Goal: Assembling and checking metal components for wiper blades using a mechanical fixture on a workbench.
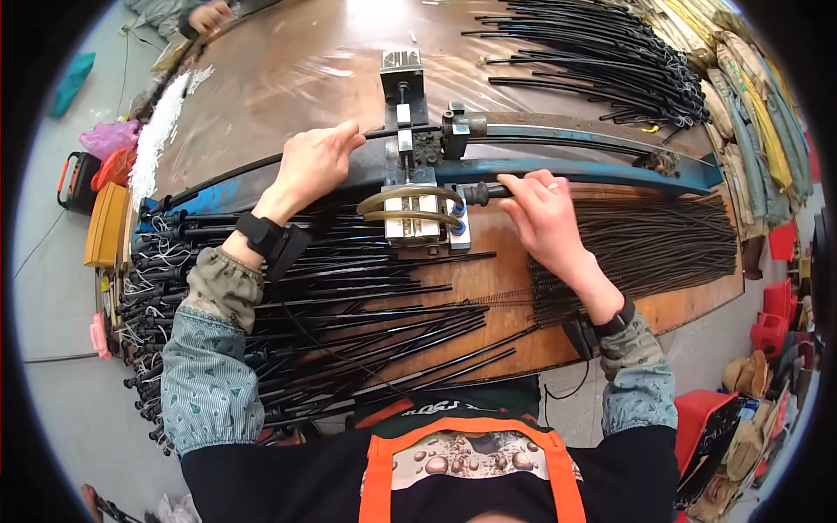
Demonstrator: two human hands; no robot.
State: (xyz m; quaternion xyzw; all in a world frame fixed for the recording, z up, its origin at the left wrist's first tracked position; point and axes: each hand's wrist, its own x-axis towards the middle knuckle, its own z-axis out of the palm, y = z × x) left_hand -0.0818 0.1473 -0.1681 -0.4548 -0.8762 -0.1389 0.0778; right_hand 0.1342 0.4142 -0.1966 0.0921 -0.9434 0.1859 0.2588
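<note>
While the left hand (312,167) is pinching a black rod (377,134), apparently keeping it aligned with the fixture (425,153), the right hand (546,216) is grasping a black handle (479,193).

Stretched out as a brown table (261,109), glossy across the far side and plainer wood nearer. Bore a metal jig (429,155) mid-surface and a blue rail (610,174) reaching to the right. Held black rods (349,272) heaped at the near left, overhanging the edge. Carried another rod pile (602,61) at the far right, dark springs (654,244) nearer, and white bits (161,122) along the left edge.
</note>
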